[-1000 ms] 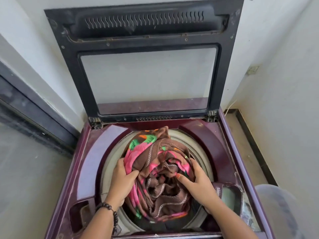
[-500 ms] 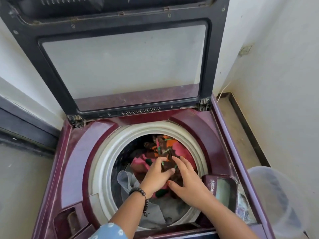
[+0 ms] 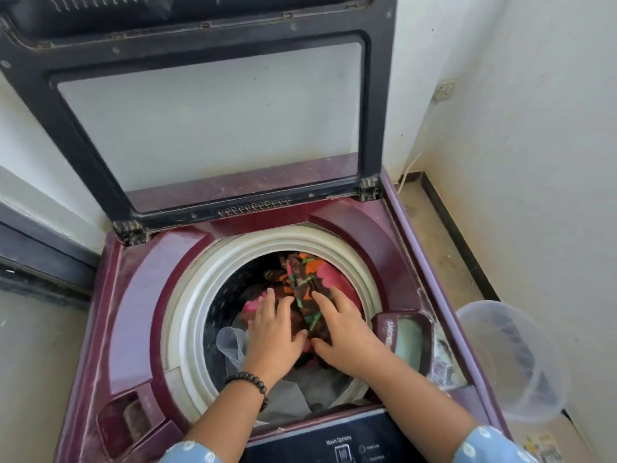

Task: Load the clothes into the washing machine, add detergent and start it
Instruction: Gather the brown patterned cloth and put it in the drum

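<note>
A maroon top-loading washing machine (image 3: 140, 295) stands with its glass lid (image 3: 207, 121) raised against the wall. Inside the drum (image 3: 200, 295) lies a brown cloth with pink, orange and green flowers (image 3: 310, 275) on top of grey clothes (image 3: 230, 342). My left hand (image 3: 273, 332) and my right hand (image 3: 344, 329) lie side by side, flat, fingers straight, pressing down on the flowered cloth. A dark bead bracelet (image 3: 250, 382) circles my left wrist.
A detergent compartment (image 3: 404, 332) sits at the drum's right. The dark control panel (image 3: 350, 446) with "Wash Options" runs along the near edge. A clear plastic bucket (image 3: 514, 362) stands on the floor at the right. White walls close in behind and right.
A second ago both hands gripped the bundled flowered cloth above the drum rim. It has gone down into the drum, and my fingers have opened flat onto it.
</note>
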{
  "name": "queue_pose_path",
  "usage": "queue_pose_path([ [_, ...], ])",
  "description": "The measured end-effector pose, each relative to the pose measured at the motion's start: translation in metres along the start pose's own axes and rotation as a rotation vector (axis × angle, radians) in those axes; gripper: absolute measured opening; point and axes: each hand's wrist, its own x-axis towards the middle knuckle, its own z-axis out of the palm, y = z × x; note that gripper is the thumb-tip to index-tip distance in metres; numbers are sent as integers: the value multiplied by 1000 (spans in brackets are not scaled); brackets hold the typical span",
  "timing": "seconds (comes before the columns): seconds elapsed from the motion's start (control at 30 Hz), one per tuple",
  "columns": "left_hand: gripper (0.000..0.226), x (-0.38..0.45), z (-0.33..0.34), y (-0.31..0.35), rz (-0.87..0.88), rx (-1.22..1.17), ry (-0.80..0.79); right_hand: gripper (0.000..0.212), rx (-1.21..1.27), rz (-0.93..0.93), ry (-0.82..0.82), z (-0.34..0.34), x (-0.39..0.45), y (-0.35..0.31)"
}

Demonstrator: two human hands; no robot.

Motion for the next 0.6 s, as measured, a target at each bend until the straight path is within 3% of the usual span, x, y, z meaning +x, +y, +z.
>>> queue_pose_path([
  [0.13, 65, -4, -3, -2, 38, 138, 41, 81, -173, 4, -14, 3, -2, -5],
  [0.4, 65, -18, -8, -3, 33, 218, 50, 80, -247, -14, 3, 5, -6, -1],
  [0.6, 69, -21, -8, 1, 33, 296, 69, 93, -400, -68, -37, 7, -9, 2],
])
